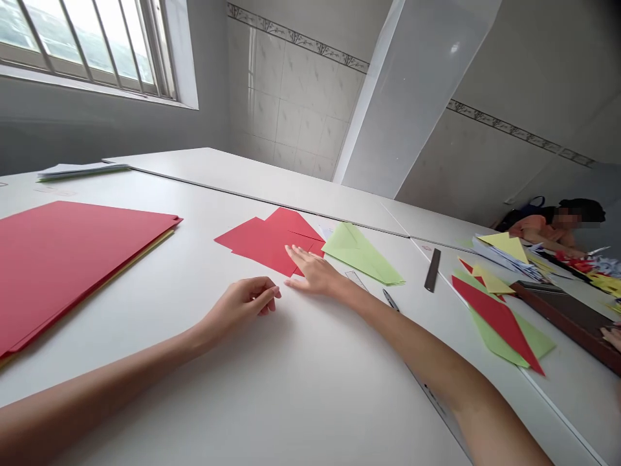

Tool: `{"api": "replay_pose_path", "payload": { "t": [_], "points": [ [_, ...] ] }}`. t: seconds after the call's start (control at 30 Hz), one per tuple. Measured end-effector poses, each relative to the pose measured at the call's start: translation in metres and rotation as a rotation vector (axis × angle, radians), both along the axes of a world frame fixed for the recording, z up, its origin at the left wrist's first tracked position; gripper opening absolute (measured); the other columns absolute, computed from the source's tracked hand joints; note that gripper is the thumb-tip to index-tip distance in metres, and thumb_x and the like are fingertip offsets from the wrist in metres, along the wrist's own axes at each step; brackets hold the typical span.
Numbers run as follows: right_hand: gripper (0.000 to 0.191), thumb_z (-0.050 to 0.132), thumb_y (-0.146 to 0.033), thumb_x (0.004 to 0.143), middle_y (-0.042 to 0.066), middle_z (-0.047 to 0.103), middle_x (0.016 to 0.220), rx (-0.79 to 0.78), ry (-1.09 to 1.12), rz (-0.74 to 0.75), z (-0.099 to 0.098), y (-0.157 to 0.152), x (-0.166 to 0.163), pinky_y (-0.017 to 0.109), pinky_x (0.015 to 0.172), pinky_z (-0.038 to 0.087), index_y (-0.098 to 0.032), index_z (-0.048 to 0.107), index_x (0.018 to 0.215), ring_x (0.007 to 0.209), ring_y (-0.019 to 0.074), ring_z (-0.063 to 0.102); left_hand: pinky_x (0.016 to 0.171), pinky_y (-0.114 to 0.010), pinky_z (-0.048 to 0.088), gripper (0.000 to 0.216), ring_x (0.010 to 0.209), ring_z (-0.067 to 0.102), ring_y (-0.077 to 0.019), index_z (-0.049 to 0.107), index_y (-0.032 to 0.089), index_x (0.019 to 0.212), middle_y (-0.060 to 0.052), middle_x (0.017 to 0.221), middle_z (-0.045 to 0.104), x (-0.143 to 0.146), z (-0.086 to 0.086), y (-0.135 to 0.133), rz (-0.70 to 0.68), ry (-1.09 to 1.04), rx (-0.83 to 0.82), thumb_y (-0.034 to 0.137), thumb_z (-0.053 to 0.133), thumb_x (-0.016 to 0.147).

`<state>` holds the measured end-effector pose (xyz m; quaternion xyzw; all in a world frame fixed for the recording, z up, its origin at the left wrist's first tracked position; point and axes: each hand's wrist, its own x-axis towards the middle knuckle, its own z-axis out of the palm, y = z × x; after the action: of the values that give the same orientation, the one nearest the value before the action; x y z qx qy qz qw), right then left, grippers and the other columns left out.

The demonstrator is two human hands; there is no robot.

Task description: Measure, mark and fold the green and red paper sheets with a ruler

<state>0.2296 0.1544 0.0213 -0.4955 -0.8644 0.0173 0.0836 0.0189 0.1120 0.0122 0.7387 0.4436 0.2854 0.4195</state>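
Observation:
My right hand (313,272) lies flat with its fingers stretched out, fingertips resting on the near edge of several folded red paper pieces (264,241) on the white table (301,382). My left hand (245,303) rests on the table just to the left of it, fingers loosely curled, holding nothing that I can see. Folded light green paper (361,254) lies right of the red pieces. A pen (391,300) and a clear ruler (356,279) lie beside my right forearm.
A big stack of red sheets (63,255) lies at the left. A dark ruler (433,270), red and green folded shapes (502,320) and a dark board (570,320) lie at the right. Another person (553,226) sits at far right with paper stacks (507,252). White papers (80,170) lie far left.

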Motion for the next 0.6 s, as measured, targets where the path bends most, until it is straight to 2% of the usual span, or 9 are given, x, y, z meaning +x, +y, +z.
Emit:
{"api": "replay_pose_path", "payload": {
  "t": [0.07, 0.17, 0.43, 0.6],
  "points": [
    [0.053, 0.060, -0.042, 0.095, 0.014, 0.051, 0.144, -0.003, -0.045, -0.006, 0.001, 0.010, -0.008, 0.049, 0.101, 0.048, -0.018, 0.047, 0.141, 0.125, 0.0281, 0.056, 0.064, -0.026, 0.047, 0.034, 0.068, 0.060, -0.0156, 0.062, 0.022, 0.080, 0.000, 0.073, 0.067, 0.000, -0.001, -0.001, -0.003, 0.012, 0.012, 0.053, 0.050, 0.088],
    [0.036, 0.061, -0.037, 0.096, 0.009, 0.061, 0.125, -0.006, -0.121, -0.030, 0.005, 0.016, -0.013, 0.045, 0.088, 0.055, -0.018, 0.057, 0.126, 0.105, 0.0225, 0.064, 0.064, -0.026, 0.048, 0.031, 0.068, 0.061, -0.0156, 0.062, 0.022, 0.083, 0.000, 0.074, 0.068, 0.000, -0.001, -0.002, -0.011, 0.024, 0.031, 0.049, 0.047, 0.089],
    [0.036, 0.061, -0.037, 0.096, 0.009, 0.061, 0.124, 0.002, -0.247, -0.050, 0.007, 0.015, -0.021, 0.044, 0.087, 0.056, -0.017, 0.058, 0.125, 0.104, 0.0224, 0.064, 0.061, -0.025, 0.050, 0.030, 0.065, 0.064, -0.0153, 0.064, 0.023, 0.089, 0.001, 0.071, 0.068, 0.001, -0.002, -0.003, -0.010, 0.067, 0.119, 0.044, 0.042, 0.091],
    [0.035, 0.061, -0.036, 0.096, 0.009, 0.061, 0.124, 0.018, -0.260, -0.060, 0.005, 0.015, -0.021, 0.043, 0.087, 0.056, -0.017, 0.058, 0.125, 0.104, 0.0222, 0.064, 0.059, -0.025, 0.053, 0.031, 0.062, 0.065, -0.0149, 0.064, 0.022, 0.093, 0.000, 0.071, 0.069, 0.001, -0.003, -0.002, -0.017, 0.120, 0.243, 0.039, 0.038, 0.093]
  ]
}}
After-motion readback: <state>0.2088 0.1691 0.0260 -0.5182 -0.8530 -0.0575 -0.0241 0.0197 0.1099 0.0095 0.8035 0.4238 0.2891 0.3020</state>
